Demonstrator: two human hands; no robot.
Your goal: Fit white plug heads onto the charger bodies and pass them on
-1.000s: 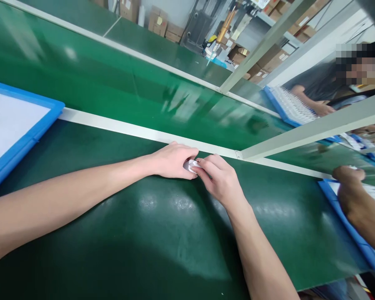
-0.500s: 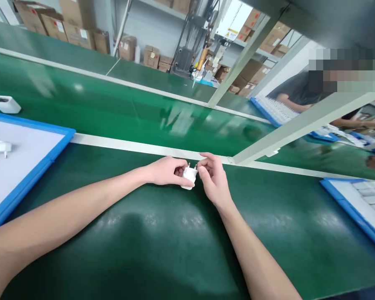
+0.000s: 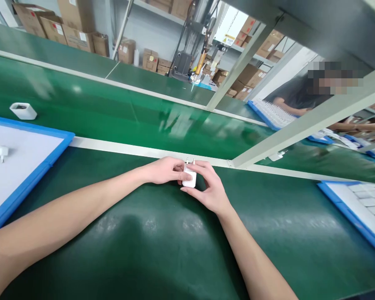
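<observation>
Hold the small white plastic two-pin plug adapter [image 3: 189,178] squarely at frame centre, low over the green worktop [image 3: 162,246], your left hand [image 3: 165,170] and right hand [image 3: 208,191] fingers closed around its body, pins seemingly upward.

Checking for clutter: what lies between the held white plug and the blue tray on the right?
Head view: beyond the right hand gripping the white plug, only bare green mat reaches the blue tray.
</observation>
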